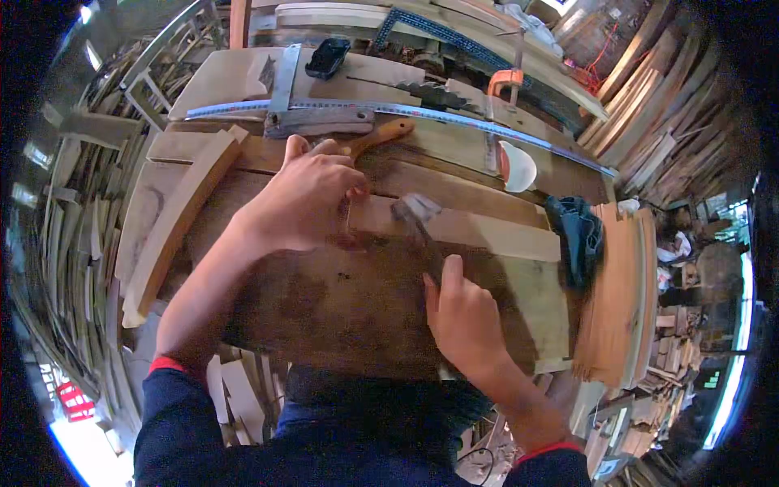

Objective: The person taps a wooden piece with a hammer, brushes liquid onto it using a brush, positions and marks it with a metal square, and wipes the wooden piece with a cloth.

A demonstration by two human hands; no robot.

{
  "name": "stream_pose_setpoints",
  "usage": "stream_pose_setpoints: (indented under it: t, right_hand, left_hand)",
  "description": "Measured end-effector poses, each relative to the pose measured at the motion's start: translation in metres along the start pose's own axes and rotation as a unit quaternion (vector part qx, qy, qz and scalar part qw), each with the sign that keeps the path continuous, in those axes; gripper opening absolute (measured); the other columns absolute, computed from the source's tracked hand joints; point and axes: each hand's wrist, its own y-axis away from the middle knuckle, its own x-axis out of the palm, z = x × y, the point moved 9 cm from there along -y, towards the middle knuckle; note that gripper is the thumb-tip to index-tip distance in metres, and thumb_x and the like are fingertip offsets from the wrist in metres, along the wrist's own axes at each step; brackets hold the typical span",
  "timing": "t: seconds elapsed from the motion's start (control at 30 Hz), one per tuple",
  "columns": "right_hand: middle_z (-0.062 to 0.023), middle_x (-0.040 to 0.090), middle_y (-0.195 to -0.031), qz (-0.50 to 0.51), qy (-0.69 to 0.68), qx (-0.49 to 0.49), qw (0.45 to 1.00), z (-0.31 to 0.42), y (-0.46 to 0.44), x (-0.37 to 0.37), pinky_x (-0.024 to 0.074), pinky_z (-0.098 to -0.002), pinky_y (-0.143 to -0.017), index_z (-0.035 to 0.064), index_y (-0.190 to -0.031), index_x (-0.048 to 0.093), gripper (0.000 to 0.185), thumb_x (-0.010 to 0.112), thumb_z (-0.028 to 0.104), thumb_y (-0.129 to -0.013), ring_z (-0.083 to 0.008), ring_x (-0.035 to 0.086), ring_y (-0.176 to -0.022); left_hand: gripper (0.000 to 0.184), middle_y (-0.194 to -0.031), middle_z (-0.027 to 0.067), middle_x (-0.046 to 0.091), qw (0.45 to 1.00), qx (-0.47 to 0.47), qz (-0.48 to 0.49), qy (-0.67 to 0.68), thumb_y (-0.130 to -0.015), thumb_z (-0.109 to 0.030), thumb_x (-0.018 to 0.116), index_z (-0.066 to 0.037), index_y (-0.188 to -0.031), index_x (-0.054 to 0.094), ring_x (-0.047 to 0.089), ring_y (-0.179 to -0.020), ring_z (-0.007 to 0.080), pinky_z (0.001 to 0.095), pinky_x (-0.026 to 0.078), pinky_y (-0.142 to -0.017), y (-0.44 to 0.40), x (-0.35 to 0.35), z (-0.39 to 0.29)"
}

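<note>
My right hand (466,321) is wrapped around the dark handle of a hammer (420,226), whose metal head is smeared by motion above the bench. Closed fingers bend down on my left hand (316,195), over the near end of a pale wooden strip (495,235). What they pinch is hidden, though a thin brownish edge shows beneath them. Just beyond my left hand lies a wooden-handled tool (385,136), its far part covered by the hand. The worn wooden bench (324,316) stretches under both hands.
A try square (284,81), a long steel rule (454,118), a saw blade (438,97) and a white cup (518,166) lie at the back. An orange clamp (505,79) stands there. A wooden beam (182,219) is left; dark cloth (574,231) and stacked boards (613,300) are right.
</note>
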Motion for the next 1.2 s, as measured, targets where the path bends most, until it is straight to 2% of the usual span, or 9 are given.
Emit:
stream_pose_setpoints:
  t: [0.2,0.4,0.5,0.57,0.67,0.87,0.97,1.07,1.2]
  right_hand:
    - [-0.0266,0.067,-0.073,0.029,-0.001,0.019,0.999,0.006,-0.004,-0.017,0.0572,-0.0539,-0.058,-0.0013,-0.108,0.047,0.033,0.052,0.031,-0.104,-0.0456,0.069,-0.069]
    - [-0.0260,0.067,-0.070,-0.044,-0.031,0.021,0.998,0.028,-0.005,-0.066,0.0575,-0.0535,-0.059,-0.0010,-0.106,0.047,0.029,0.055,0.027,-0.102,-0.0459,0.068,-0.068]
    - [-0.0257,0.067,-0.071,0.021,0.018,0.020,0.999,0.020,-0.008,-0.021,0.0571,-0.0536,-0.057,0.0003,-0.104,0.045,0.026,0.056,0.025,-0.102,-0.0462,0.068,-0.066]
    - [-0.0260,0.067,-0.072,-0.004,-0.002,-0.001,1.000,0.013,-0.007,-0.001,0.0571,-0.0541,-0.057,0.0001,-0.105,0.045,0.027,0.055,0.025,-0.102,-0.0467,0.068,-0.067]
    - [-0.0302,0.064,-0.073,-0.004,-0.023,-0.007,1.000,0.015,-0.005,0.004,0.0530,-0.0578,-0.060,-0.0022,-0.107,0.043,0.029,0.055,0.024,-0.102,-0.0512,0.065,-0.070]
    - [-0.0311,0.062,-0.073,0.009,-0.073,0.050,0.996,0.007,-0.005,-0.014,0.0470,-0.0617,-0.063,-0.0001,-0.108,0.045,0.028,0.056,0.024,-0.102,-0.0542,0.062,-0.072]
    - [-0.0299,0.063,-0.077,-0.012,-0.117,0.075,0.990,-0.002,0.005,-0.024,0.0447,-0.0616,-0.066,0.0013,-0.110,0.049,0.027,0.057,0.026,-0.102,-0.0535,0.061,-0.074]
    - [-0.0285,0.065,-0.084,-0.036,-0.126,0.086,0.988,-0.012,0.016,-0.038,0.0443,-0.0587,-0.068,0.0011,-0.114,0.052,0.029,0.058,0.027,-0.101,-0.0513,0.059,-0.076]
    - [-0.0264,0.067,-0.090,-0.058,-0.118,0.101,0.986,-0.010,0.025,-0.061,0.0454,-0.0546,-0.069,-0.0010,-0.116,0.056,0.030,0.058,0.025,-0.102,-0.0485,0.059,-0.078]
  left_hand:
    - [0.050,-0.092,0.0034,0.066,0.999,-0.008,0.029,0.019,-0.058,-0.042,0.092,-0.012,-0.091,0.069,0.061,-0.105,0.0260,0.0426,0.036,-0.088,0.000,0.006,0.012]
    - [0.047,-0.094,0.0042,0.066,0.999,0.021,0.014,0.048,-0.059,-0.036,0.090,-0.011,-0.093,0.068,0.062,-0.103,0.0269,0.0410,0.039,-0.089,0.004,0.001,0.016]
    - [0.046,-0.094,0.0053,0.066,0.999,0.018,0.028,0.041,-0.059,-0.035,0.089,-0.010,-0.092,0.067,0.063,-0.102,0.0283,0.0426,0.042,-0.088,0.003,0.005,0.017]
    - [0.045,-0.095,0.0066,0.066,0.998,-0.002,0.051,0.036,-0.060,-0.033,0.089,-0.010,-0.091,0.067,0.063,-0.102,0.0299,0.0444,0.045,-0.087,0.000,0.006,0.014]
    - [0.042,-0.097,0.0088,0.066,0.998,0.026,0.007,0.055,-0.061,-0.032,0.087,-0.010,-0.091,0.067,0.063,-0.101,0.0318,0.0452,0.049,-0.086,-0.003,0.007,0.014]
    - [0.035,-0.091,0.0149,0.067,0.994,0.057,-0.052,0.076,-0.075,-0.034,0.082,-0.004,-0.089,0.070,0.063,-0.101,0.0369,0.0463,0.050,-0.088,0.001,-0.004,-0.008]
    - [0.034,-0.088,0.0174,0.066,0.965,-0.023,0.202,0.163,-0.085,-0.037,0.077,-0.003,-0.083,0.072,0.062,-0.102,0.0379,0.0464,0.049,-0.089,0.001,0.021,-0.011]
    - [0.039,-0.087,0.0181,0.067,0.976,0.041,0.058,0.206,-0.089,-0.041,0.073,-0.004,-0.080,0.073,0.062,-0.100,0.0363,0.0454,0.049,-0.088,0.002,0.015,-0.011]
    - [0.043,-0.086,0.0184,0.065,0.991,0.062,0.017,0.114,-0.088,-0.045,0.073,-0.002,-0.081,0.072,0.062,-0.095,0.0358,0.0450,0.049,-0.087,-0.006,0.001,-0.015]
